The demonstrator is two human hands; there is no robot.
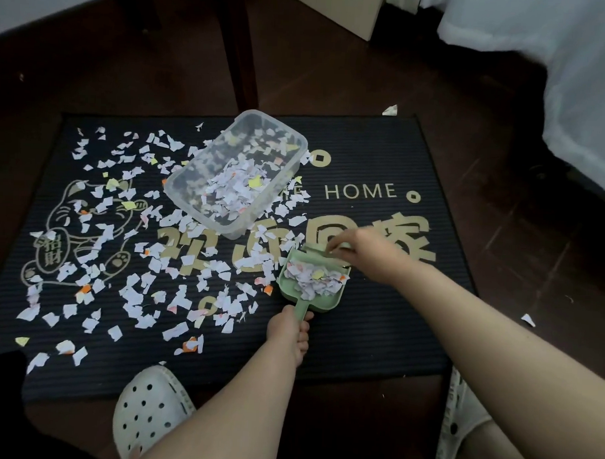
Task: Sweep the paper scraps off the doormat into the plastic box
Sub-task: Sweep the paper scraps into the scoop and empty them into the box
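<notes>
Beyond our clog [150, 413], our left hand [292, 327] grips the dustpan [322, 301] flat so our right hand [362, 247], pinching a brush [316, 249], loads scraps [309, 281]; box [236, 172] at eleven o'clock for tipping.

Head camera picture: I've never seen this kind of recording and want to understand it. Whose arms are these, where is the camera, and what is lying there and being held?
There is no machine here: a person works with two bare hands. The single picture comes from a camera worn on their head, looking down, so the arms reach in from the bottom. Below lies a dark doormat with gold lettering, strewn with paper scraps, mostly on its left part. A clear plastic box stands on the mat, already partly filled with scraps. The left hand grips the handle of a green dustpan heaped with scraps. The right hand holds a small green tool, probably a brush, at the pan's open edge; the hand hides most of it.
</notes>
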